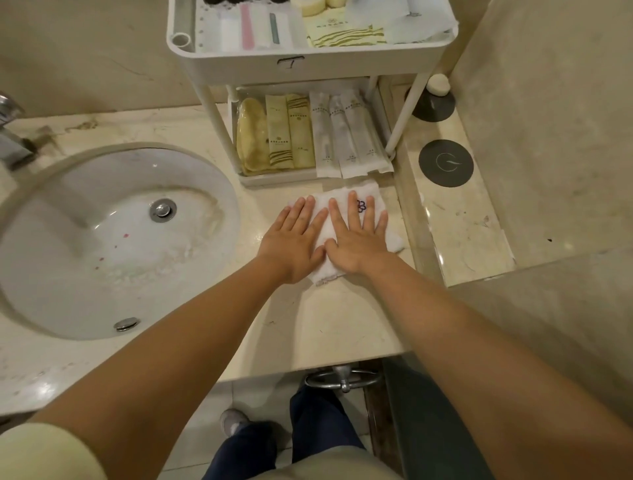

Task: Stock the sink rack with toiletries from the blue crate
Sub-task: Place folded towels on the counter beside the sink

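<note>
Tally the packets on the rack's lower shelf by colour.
Yellow packets: 3
White packets: 3
Total: 6, counting what shows from above

Top tier of the rack runs off the upper edge, so the dark things and pale rolls at its back are just slivers. The faucet gets chopped by the left edge too. Print on the yellow sachets and white sachets is way too small to read, and so is the scribble on the label. The left hand and right hand lie flat over the white cloth, covering most of it. One right finger cuts across its blue stitched mark. The metal ring is half tucked under the worktop edge.
</note>
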`<state>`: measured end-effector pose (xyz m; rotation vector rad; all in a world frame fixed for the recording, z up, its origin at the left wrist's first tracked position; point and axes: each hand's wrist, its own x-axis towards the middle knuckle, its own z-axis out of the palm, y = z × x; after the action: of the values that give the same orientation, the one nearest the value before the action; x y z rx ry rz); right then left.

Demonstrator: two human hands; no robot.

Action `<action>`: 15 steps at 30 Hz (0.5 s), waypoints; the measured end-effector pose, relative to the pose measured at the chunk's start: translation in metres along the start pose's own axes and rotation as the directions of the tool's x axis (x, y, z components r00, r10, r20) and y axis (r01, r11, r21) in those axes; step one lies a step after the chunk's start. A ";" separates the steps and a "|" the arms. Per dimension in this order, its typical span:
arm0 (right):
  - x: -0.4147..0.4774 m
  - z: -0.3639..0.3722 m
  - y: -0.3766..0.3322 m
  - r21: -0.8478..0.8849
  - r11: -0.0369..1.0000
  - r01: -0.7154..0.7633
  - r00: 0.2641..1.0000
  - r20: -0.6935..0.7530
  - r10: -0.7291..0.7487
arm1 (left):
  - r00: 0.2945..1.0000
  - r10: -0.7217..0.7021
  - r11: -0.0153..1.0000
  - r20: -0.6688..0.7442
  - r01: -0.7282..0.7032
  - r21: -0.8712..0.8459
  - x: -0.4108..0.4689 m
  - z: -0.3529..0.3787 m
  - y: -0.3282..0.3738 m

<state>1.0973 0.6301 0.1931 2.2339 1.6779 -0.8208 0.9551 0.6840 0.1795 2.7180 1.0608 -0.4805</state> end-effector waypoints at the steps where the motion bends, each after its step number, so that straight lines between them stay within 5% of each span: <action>1: 0.000 0.000 -0.004 -0.003 1.000 0.007 1.000 -0.003 -0.007 | 1.000 -0.002 1.000 0.001 0.002 0.002 -0.002 0.000 -0.002; 15: -0.008 0.019 -0.061 -0.044 0.997 0.067 0.998 -0.019 -0.068 | 0.999 -0.048 0.999 0.009 0.048 0.000 -0.051 0.013 -0.042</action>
<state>1.0330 0.6335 0.1915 2.1749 1.7722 -0.7721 0.8883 0.6786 0.1832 2.6933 1.1254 -0.4998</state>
